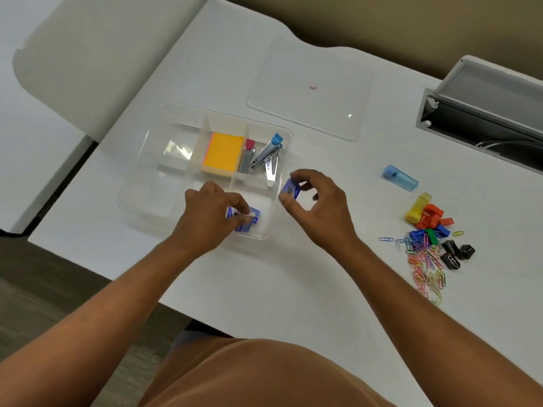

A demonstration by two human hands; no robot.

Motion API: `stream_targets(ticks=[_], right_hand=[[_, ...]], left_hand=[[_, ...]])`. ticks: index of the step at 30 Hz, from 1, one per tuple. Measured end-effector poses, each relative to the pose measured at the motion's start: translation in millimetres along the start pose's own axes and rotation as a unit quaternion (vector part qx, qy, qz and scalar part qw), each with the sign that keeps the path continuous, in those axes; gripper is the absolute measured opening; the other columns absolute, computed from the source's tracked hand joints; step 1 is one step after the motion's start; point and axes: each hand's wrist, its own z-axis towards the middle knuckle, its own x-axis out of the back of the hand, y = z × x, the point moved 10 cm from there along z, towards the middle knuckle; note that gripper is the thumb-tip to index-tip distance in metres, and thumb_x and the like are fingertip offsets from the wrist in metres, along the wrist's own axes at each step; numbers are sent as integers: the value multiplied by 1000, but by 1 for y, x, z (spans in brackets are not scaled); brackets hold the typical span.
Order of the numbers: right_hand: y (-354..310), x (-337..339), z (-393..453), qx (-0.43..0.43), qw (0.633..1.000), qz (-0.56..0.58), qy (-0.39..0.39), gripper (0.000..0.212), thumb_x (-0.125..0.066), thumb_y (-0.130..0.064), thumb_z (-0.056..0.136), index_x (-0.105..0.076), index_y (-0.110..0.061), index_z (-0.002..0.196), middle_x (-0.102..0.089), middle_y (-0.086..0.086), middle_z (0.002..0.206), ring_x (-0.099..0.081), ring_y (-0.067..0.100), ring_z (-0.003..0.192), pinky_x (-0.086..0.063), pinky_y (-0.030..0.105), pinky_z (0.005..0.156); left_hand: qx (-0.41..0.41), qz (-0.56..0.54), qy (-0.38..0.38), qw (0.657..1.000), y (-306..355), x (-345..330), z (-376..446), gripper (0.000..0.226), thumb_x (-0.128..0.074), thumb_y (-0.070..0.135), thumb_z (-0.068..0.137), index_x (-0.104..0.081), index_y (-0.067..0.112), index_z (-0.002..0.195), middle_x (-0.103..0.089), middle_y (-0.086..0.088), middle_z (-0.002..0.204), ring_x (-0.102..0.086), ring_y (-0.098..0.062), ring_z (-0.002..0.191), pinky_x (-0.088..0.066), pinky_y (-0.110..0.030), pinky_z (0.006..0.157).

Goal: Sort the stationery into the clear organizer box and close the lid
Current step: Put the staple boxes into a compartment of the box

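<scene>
White table (293, 289), you seated at its near edge. Clear organizer box (132, 198) sits left of centre, lid off; the clear lid (308, 113) lies flat on the table beyond it, well apart, a small pink dot near its middle. Box compartments: the middle far one holds an orange sticky-note pad (223, 151); the right far one holds metal staple removers (266, 155) with blue and red tips, crowded together; the left cells look bare, though glare makes that hard to confirm. Your left hand (211, 221) is down in the near right compartment, fingers pinching a small blue box (245, 220), likely staples. Your right hand (317, 207) hovers just outside the box's right wall, thumb and fingers gripping a second blue box (291, 188). These should be light, stiff cardboard, easily crushed; hold them by the flat faces, not the flaps. At the right of the table: a pale blue tube (401, 177), a yellow tube (417, 208), a cluster of binder clips (435, 227), loose coloured paper clips (426, 262). The paper clips will be slippery and scatter, so scoop them rather than pinch. Lid is thin, probably flexes; take it by opposite edges.
</scene>
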Motion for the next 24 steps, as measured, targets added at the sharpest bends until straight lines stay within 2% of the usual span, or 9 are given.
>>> stream_targets(ticks=[2, 4, 8, 10, 12, 15, 17, 19, 24], right_hand=[[-15, -14, 6, 23, 999, -31, -26, 37, -75, -45, 88, -64, -28, 119, -65, -12, 115, -55, 5, 103, -42, 10, 81], [-28, -23, 11, 56, 996, -54, -33, 34, -76, -44, 88, -65, -26, 115, -66, -9, 114, -52, 7, 105, -45, 18, 84], [-51, -45, 19, 133, 982, -118, -57, 23, -77, -39, 86, -66, -26, 102, -69, -9, 115, -49, 13, 108, -39, 18, 84], [-55, -61, 21, 152, 967, -175, -102, 17, -78, -34, 86, -69, -25, 98, -69, -7, 125, -49, 17, 110, -43, 25, 87], [-55, -71, 21, 154, 953, -224, -137, 12, -78, -30, 87, -74, -26, 98, -66, -7, 134, -48, 20, 113, -49, 34, 89], [-52, -72, 18, 131, 950, -236, -157, 15, -77, -31, 90, -77, -27, 105, -65, -6, 137, -49, 20, 118, -47, 34, 93], [-48, -62, 14, 106, 961, -216, -140, 15, -75, -29, 91, -77, -26, 106, -67, -6, 133, -51, 19, 117, -45, 31, 94], [-41, -44, 7, 73, 973, -194, -102, 13, -73, -27, 93, -75, -25, 106, -69, -6, 127, -52, 17, 116, -43, 28, 95], [-8, 14, -31, -34, 988, -147, 29, 10, -70, -27, 96, -72, -24, 105, -70, -10, 111, -55, 11, 106, -39, 17, 89]], left_hand=[[-16, 36, -13, 999, 3, -3, 1, 28, -72, 54, 88, -75, 41, 112, -63, -3, 119, -51, -23, 113, -26, -32, 86], [-53, 50, -10, 997, 11, 0, 1, 30, -72, 52, 89, -77, 38, 115, -68, 3, 126, -49, -22, 117, -30, -36, 86], [-84, 23, 4, 996, 10, 13, -2, 28, -73, 45, 91, -79, 33, 115, -68, 8, 127, -49, -20, 120, -34, -41, 92], [-98, 14, 56, 993, 7, 28, -8, 22, -74, 37, 92, -80, 26, 111, -72, 3, 116, -56, -20, 111, -34, -38, 88], [-129, 10, 139, 982, 8, 45, -18, 16, -75, 29, 91, -79, 17, 101, -75, -2, 101, -61, -22, 96, -34, -34, 81], [-169, -29, 217, 961, 16, 59, -30, 20, -68, 29, 89, -73, 10, 92, -73, -7, 89, -62, -23, 82, -39, -31, 75], [-199, -59, 220, 953, 31, 57, -30, 27, -64, 33, 88, -72, 7, 91, -73, -9, 86, -63, -24, 78, -42, -31, 76], [-238, -86, 207, 945, 53, 50, -26, 23, -68, 28, 87, -73, 6, 91, -73, -10, 84, -63, -24, 77, -42, -30, 77], [-305, -164, 133, 929, 111, 20, -18, 14, -68, 24, 91, -73, 12, 93, -71, -2, 85, -51, -8, 81, -45, -31, 74]])
